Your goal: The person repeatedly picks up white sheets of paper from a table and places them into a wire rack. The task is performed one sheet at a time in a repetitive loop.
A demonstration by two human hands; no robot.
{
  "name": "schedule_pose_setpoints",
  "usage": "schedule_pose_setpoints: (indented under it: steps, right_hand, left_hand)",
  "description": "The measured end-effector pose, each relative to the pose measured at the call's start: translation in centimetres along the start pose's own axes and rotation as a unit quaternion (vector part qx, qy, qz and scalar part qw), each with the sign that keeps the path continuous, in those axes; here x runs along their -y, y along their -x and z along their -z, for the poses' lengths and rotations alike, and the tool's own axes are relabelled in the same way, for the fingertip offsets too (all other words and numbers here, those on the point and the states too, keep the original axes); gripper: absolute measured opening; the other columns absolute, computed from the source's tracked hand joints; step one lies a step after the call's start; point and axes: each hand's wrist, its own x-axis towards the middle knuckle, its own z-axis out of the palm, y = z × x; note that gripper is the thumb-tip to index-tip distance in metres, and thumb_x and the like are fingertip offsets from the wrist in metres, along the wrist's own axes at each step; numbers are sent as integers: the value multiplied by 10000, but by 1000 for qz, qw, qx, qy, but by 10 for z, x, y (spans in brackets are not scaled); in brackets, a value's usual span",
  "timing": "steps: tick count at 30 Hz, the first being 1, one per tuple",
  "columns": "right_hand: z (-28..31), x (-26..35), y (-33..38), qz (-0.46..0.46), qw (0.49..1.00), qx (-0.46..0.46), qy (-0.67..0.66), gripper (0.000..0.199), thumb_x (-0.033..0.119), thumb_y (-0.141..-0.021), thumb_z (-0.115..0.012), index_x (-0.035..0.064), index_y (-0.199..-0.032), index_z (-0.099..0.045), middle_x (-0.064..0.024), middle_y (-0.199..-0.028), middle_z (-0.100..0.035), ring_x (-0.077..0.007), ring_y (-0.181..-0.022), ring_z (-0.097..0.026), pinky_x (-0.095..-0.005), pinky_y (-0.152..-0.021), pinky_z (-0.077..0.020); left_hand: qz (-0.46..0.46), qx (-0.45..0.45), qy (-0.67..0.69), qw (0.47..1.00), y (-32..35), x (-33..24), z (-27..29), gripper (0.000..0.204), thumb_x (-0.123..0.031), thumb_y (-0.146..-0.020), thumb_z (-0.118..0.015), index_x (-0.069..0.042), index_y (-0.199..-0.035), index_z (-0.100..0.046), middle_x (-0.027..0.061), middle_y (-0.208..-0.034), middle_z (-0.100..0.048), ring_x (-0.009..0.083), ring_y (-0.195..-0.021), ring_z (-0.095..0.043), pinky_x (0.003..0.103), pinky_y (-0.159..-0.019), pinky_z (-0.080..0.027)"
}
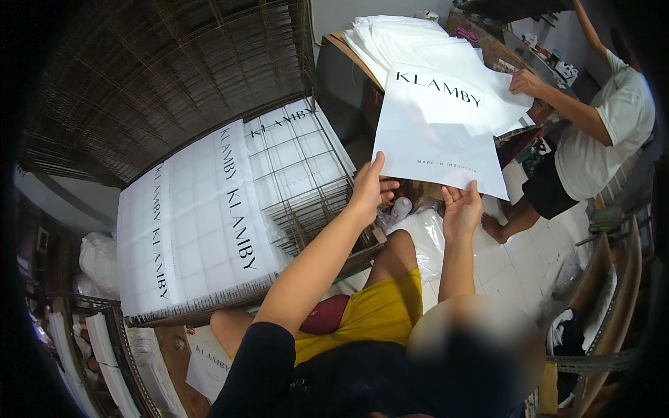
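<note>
A translucent white sheet [435, 136] with black lettering, perhaps a flat plastic bag, is stretched out in front of me. My left hand [369, 189] pinches its lower left corner, thumb on top. Along the lower edge, further right, my right hand [461, 211] grips it between thumb and fingers. Another person's hand [527, 83] is at the far right of the sheets, beside the stack; whether it touches my sheet I cannot tell. Behind the sheet lies a loose stack of similar white sheets [404, 45].
On my left stands a wire drying rack [324, 209], with printed sheets [195, 223] laid flat on its lower level and several raised wire shelves [174, 70] above. A co-worker [606, 132] stands at the right. Shelving [606, 299] lies low right, and a white bundle [100, 261] far left.
</note>
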Motion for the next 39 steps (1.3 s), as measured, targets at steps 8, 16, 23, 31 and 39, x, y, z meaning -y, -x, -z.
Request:
schedule_pose_setpoints:
  steps: [8,16,23,31,39]
  right_hand:
    - [53,28,-9,48,997,-68,7,445,319,-950,-451,-8,-1251,-436,-140,-1255,-498,-290,-1139,-504,-435,-922,-435]
    - [9,91,30,15,992,126,-25,362,219,-938,-488,-12,-1217,-492,-119,-1211,-547,-240,-1150,-505,-401,-987,-393]
    - [-128,103,32,14,943,331,-45,420,227,-965,-409,-56,-1274,-429,-173,-1286,-486,-286,-1206,-455,-484,-987,-361]
    - [-271,0,-46,-119,926,355,48,419,166,-913,-463,-68,-1230,-319,-211,-1211,-448,-412,-1127,-494,-509,-862,-452]
    - [-327,-71,-107,-128,938,322,23,402,169,-902,-410,-51,-1228,-324,-229,-1275,-366,-394,-1214,-391,-538,-919,-445]
  left_hand:
    - [-128,4,-53,990,6,-6,-4,255,-292,-961,-453,-65,-1031,-546,1,-891,-594,85,-765,-544,232,-600,-433]
    - [-231,12,84,969,94,-65,24,238,-252,-940,-501,-54,-1064,-551,29,-943,-604,104,-840,-582,253,-734,-473]
    - [-306,-29,112,945,142,-167,63,256,-204,-949,-440,19,-1034,-533,118,-971,-618,194,-901,-625,314,-824,-514]
    - [-304,-99,65,945,75,-245,162,390,-131,-951,-342,146,-1216,-278,317,-1238,-373,411,-1050,-542,355,-905,-533]
    - [-303,-89,97,944,15,-281,211,457,-155,-954,-370,154,-1263,-237,306,-1297,-339,409,-1113,-504,359,-925,-526]
